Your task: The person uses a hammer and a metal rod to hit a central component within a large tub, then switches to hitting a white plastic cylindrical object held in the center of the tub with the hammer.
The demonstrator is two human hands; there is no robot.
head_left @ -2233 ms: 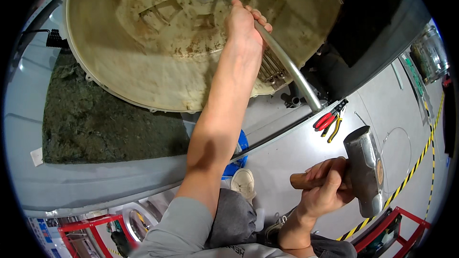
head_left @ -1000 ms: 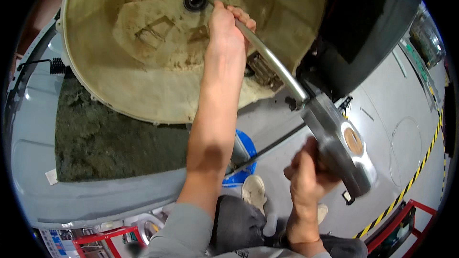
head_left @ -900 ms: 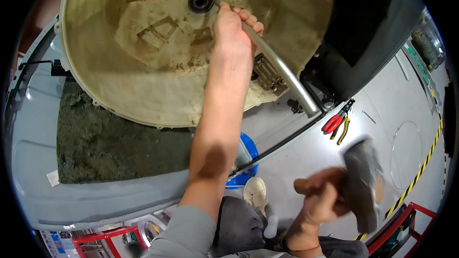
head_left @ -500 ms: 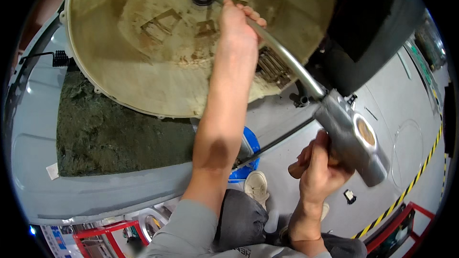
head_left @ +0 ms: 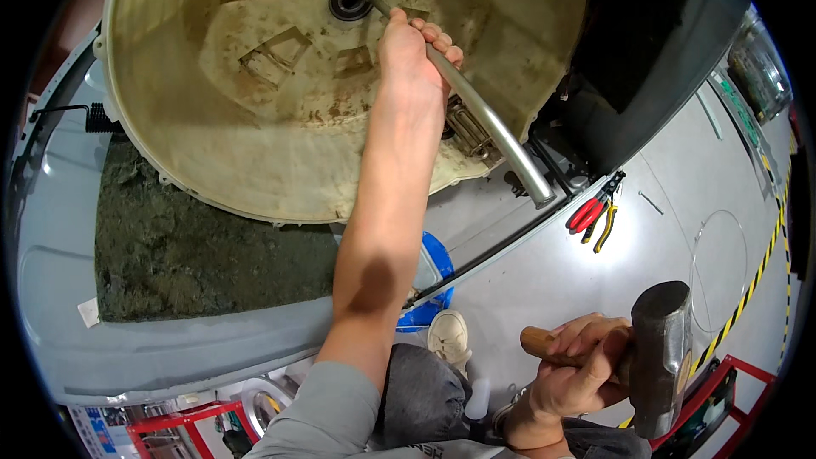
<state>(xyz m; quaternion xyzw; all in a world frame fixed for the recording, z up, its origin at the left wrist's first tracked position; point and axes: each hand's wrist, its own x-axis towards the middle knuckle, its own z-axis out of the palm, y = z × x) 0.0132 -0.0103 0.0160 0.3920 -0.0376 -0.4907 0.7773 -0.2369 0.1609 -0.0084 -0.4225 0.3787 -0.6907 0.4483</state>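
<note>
My left hand (head_left: 414,53) is wrapped round a long steel rod (head_left: 493,123), which slants from upper left to lower right. The rod's thin tip rests at the dark bearing ring (head_left: 340,5) in the middle of a big, stained, cream-coloured plastic tub (head_left: 255,157). Its thick end sticks out past the tub's rim and touches nothing. Low on the right, my right hand (head_left: 586,370) grips a sledgehammer (head_left: 663,348) by its short wooden handle, close to the heavy steel head. A gap separates the hammer from the rod.
Under the tub lies a dark, rough mat (head_left: 204,255) on a grey metal panel (head_left: 59,289). Pliers (head_left: 595,211) with red and yellow-black handles lie on the floor, near a small bolt (head_left: 651,202). A blue basin (head_left: 436,259) stands below my left forearm. Red-framed racks (head_left: 714,408) stand at the lower edge.
The hammer has come away from the rod's thick end, down and to the right, and its head has turned. The pliers now show. My left hand keeps its hold on the rod.
</note>
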